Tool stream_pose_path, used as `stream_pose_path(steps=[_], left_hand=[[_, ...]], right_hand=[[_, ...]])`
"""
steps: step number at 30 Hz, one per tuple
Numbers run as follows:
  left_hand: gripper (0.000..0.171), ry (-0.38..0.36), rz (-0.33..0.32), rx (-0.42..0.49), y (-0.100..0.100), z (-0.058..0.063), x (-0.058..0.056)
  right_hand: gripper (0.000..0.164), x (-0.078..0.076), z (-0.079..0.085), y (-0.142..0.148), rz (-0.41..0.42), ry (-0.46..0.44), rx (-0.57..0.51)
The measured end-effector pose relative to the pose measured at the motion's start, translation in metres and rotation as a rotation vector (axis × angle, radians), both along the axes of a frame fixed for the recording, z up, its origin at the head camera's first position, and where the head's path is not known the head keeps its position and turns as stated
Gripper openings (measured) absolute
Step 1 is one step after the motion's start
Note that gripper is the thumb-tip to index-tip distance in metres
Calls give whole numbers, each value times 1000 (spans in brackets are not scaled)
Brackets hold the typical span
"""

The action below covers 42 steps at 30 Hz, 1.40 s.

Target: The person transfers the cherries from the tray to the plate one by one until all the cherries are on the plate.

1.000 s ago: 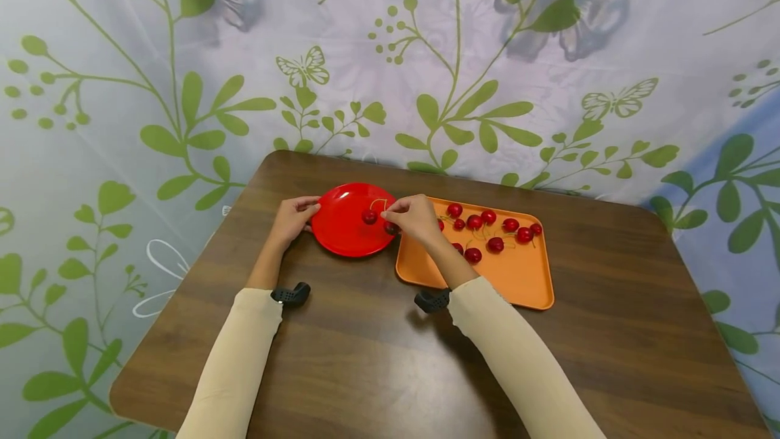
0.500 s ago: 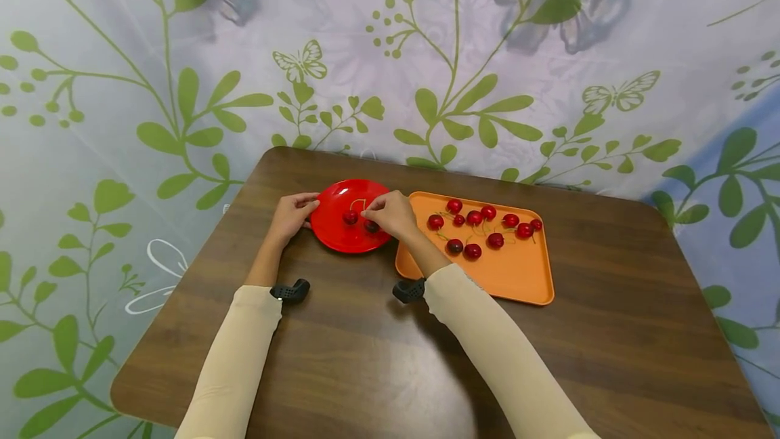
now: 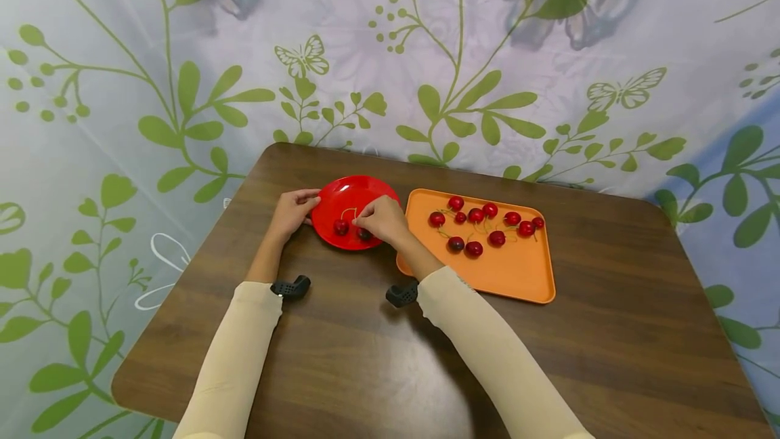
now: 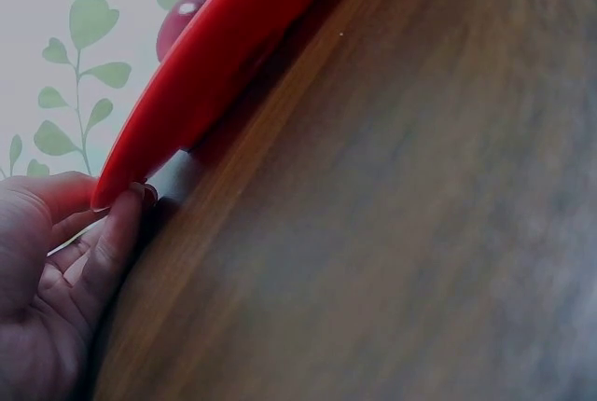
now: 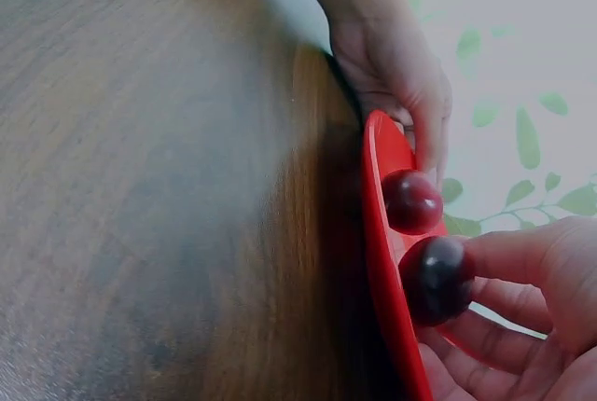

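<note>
My left hand (image 3: 291, 214) pinches the left rim of a round red plate (image 3: 356, 188), thumb on top and fingers beneath. In the left wrist view the plate's rim (image 4: 191, 75) sits between thumb and fingers. My right hand (image 3: 385, 220) is over the plate's right side, pinching a pair of cherries by the stems. One red cherry (image 3: 341, 227) lies to the left, and a darker cherry (image 3: 364, 234) is under the fingertips. From the right wrist, the dark cherry (image 5: 437, 280) shows against my fingers, with the red cherry (image 5: 412, 202) beyond; both appear low at the plate's surface.
To the right of the plate stands an orange rectangular tray (image 3: 518, 276) holding several stemmed cherries (image 3: 475, 216), mostly towards its back. Both rest on a brown wooden table (image 3: 341, 344). A leaf-patterned cloth (image 3: 378, 73) hangs behind the table's back edge.
My right hand has moved left and slightly down from the plate's right edge, bringing the cherry pair further over the plate. My left hand keeps its hold on the rim.
</note>
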<state>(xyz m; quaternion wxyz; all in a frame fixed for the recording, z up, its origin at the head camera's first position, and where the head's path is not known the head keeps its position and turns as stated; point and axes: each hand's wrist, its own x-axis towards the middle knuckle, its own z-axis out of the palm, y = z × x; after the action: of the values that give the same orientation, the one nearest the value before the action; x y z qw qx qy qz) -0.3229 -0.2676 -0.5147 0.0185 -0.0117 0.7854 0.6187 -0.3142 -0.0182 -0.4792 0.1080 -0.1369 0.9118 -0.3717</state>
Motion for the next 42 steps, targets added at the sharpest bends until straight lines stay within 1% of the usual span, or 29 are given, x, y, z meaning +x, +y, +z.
stream_pose_path(steps=[3, 4, 6, 9, 12, 14, 17, 20, 24, 27, 31, 35, 42], left_hand=[[36, -6, -15, -9, 2, 13, 7], [36, -7, -17, -13, 3, 15, 9], [36, -13, -14, -14, 2, 15, 9], [36, -18, -3, -9, 0, 6, 5], [38, -11, 1, -7, -2, -6, -1], [39, 1, -1, -10, -2, -12, -4], [38, 16, 15, -12, -2, -16, -5], [36, 8, 34, -14, -4, -16, -5], [37, -19, 15, -8, -5, -12, -5], [37, -31, -1, -9, -1, -1, 1], [37, -20, -1, -24, 3, 15, 13], [36, -15, -1, -23, 4, 17, 18], [36, -20, -15, -13, 7, 13, 16]], right_hand=[[23, 1, 1, -3, 19, -18, 23], [24, 1, 1, -3, 27, -27, 30], [25, 1, 2, -5, 41, -45, 38], [28, 1, 3, -5, 51, -56, 51], [34, 1, 5, -6, 35, -45, 71], [37, 2, 6, -4, 26, -32, 83], [37, 3, 6, -5, 34, -11, 89], [36, 4, 6, -6, 40, 16, 97], [34, 6, 8, -5, 7, 47, 122], [29, 8, 10, -2, -6, 64, 128], [21, 12, 12, 3, 3, 108, 123], [16, 20, 18, 11, 2, 159, 111], [16, 41, 36, 41, -5, 212, 38]])
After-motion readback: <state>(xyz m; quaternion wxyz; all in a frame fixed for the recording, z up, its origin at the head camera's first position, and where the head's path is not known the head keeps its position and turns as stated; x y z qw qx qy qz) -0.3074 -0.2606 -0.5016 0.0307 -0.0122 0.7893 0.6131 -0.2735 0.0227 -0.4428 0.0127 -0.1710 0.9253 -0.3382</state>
